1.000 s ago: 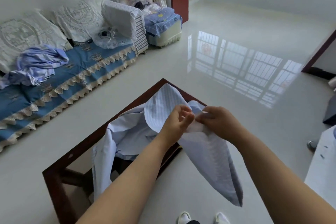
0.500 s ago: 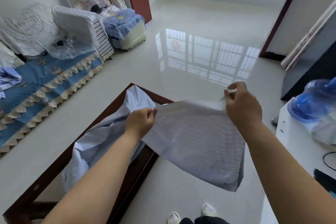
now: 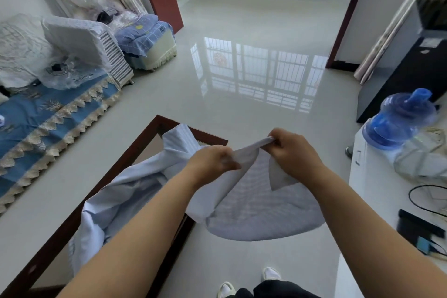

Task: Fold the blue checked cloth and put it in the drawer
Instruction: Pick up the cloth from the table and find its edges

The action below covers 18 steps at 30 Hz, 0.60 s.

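The pale blue checked cloth [image 3: 256, 210] hangs in the air in front of me, doubled over with its lower part sagging above the floor. My left hand [image 3: 212, 161] grips its top edge on the left. My right hand [image 3: 287, 150] pinches the top edge on the right, with a corner flap hanging below it. The two hands are close together. No drawer is plainly in view.
A glass table with a dark wood frame [image 3: 135, 150] stands at lower left with another pale blue cloth [image 3: 125, 191] draped over it. A sofa with blue cover [image 3: 36, 118] lies left. A white cabinet [image 3: 377, 201] with a blue water bottle [image 3: 401, 118] stands right. Glossy floor [image 3: 242, 80] ahead.
My hands had spread the cloth wide half a second ago; now they have come together, folding its top edge. The view has turned further right.
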### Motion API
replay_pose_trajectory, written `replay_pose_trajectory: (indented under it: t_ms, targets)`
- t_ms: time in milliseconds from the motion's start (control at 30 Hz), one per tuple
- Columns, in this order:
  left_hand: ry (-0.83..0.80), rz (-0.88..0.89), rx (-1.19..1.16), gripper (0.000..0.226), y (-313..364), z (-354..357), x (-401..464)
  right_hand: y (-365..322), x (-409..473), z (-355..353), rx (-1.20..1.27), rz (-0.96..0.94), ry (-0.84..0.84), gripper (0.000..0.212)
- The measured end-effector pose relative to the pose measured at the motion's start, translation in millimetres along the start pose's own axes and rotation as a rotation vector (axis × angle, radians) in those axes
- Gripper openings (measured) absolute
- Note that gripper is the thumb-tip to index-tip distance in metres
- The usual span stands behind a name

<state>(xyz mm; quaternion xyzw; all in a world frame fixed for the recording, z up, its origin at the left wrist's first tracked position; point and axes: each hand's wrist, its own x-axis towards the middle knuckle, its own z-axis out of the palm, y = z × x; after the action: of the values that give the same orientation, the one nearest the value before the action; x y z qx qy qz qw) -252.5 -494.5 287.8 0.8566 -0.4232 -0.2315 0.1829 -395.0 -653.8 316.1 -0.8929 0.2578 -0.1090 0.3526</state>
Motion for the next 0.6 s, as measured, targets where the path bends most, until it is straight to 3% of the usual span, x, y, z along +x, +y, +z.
replay_pose_trajectory:
  t_ms: [67, 200, 333, 400, 500, 600]
  targets:
    - [-0.011, -0.117, 0.024, 0.023, -25.1, 4.0, 7.1, 5.7, 1.6, -19.3, 0.125, -0.063, 0.08, 0.024]
    - [0.171, -0.172, 0.019, 0.03, -44.0, -0.8, 15.6, 5.1, 3.6, -57.4, 0.338, -0.14, 0.053, 0.021]
    - [0.328, -0.134, 0.068, 0.029, -18.7, -18.2, 30.7, 18.9, 22.5, -80.7, 0.358, 0.084, 0.227, 0.017]
    - [0.335, -0.092, 0.213, 0.034, 7.8, -22.1, 38.8, 25.6, 25.6, -85.2, 0.181, 0.163, 0.276, 0.038]
    - [0.323, 0.015, 0.371, 0.029, 57.9, -18.6, 47.0, 15.7, 21.5, -80.6, -0.051, 0.049, 0.047, 0.067]
    - [0.225, 0.093, 0.486, 0.027, 104.9, -11.4, 49.9, 9.9, 17.4, -68.9, -0.018, -0.048, -0.304, 0.075]
